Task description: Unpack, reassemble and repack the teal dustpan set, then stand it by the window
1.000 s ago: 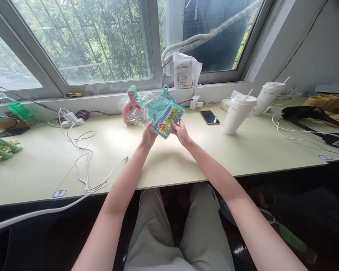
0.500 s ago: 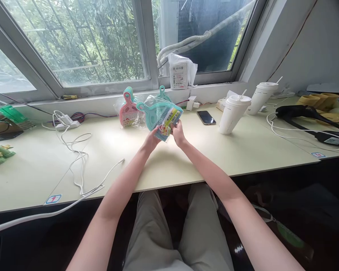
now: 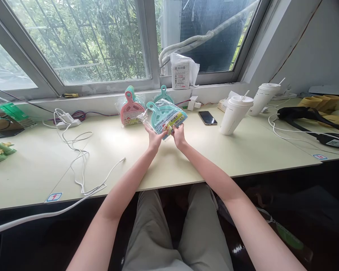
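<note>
Both hands raised over desk [image 3: 186, 158], close together. Left hand [image 3: 154, 138] and right hand [image 3: 179, 135] each pinch lower edge of teal dustpan set [image 3: 165, 117] in clear plastic bag; bag held tilted, above desk surface. Behind it: pink dustpan set [image 3: 130, 109] leaning near window sill. Phone [image 3: 207, 117] lies right of bag; two white lidded cups [image 3: 235, 114] farther right. White cable [image 3: 79, 158] loops at left.

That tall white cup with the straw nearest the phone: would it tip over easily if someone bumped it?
Probably. The white cup is tall, narrows toward its base and already appears to lean, so a knock near the lid would likely topple it. Its fill can't be seen; if nearly empty, it would slide or fall easily.
</note>
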The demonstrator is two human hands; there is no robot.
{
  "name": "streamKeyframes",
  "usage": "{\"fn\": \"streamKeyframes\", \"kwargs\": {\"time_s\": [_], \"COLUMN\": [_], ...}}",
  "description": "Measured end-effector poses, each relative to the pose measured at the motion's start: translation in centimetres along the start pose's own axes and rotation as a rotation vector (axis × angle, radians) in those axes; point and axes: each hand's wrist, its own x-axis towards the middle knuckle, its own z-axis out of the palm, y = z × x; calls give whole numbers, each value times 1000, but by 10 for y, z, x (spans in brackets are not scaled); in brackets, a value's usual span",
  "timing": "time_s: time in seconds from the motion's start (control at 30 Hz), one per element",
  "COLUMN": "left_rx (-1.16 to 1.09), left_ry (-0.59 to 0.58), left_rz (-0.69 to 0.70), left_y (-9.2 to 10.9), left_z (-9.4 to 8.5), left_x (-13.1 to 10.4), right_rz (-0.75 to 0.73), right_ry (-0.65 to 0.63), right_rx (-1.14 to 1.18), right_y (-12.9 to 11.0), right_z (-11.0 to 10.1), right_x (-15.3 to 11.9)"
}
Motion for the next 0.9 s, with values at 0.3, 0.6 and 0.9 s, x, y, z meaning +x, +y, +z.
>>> {"fn": "streamKeyframes", "kwargs": {"time_s": [0.3,0.6,0.9], "left_rx": [175,97,141], "left_ry": [177,54,57], "left_rz": [334,122,90], "left_y": [-1,-12,-13], "left_z": [7,-2,1], "left_x": [-10,6,1], "right_rz": [20,26,73], "right_ry": [-46,-53,173], "right_rx": [68,102,63], "right_y": [-3,-8,-10], "right_z": [4,3,-18], "right_x": [-6,-6,21]}}
